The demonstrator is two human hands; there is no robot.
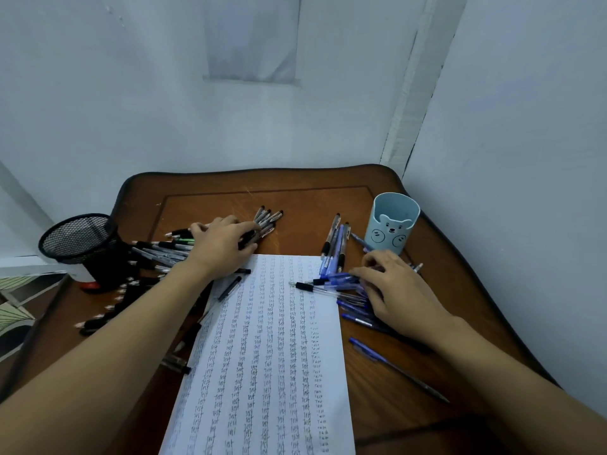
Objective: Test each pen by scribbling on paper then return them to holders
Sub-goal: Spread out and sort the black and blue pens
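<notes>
A sheet of paper (262, 356) covered in scribbled rows lies in the middle of the wooden table (377, 382). My left hand (223, 247) lies over a bunch of black pens (267, 220) beyond the paper's top left corner, its fingers curled round them. To the right, my right hand (391, 287) rests on a heap of blue pens (341, 280), fingers bent onto them. More black pens (157, 254) fan out by the black mesh holder (82, 244) at the left. The light blue bear holder (394, 221) stands at the right.
Walls close in behind and to the right of the table. A single blue pen (394, 367) lies near the right edge. Several blue pens (335, 247) lie left of the bear holder. A red item (90, 285) sits at the mesh holder's foot.
</notes>
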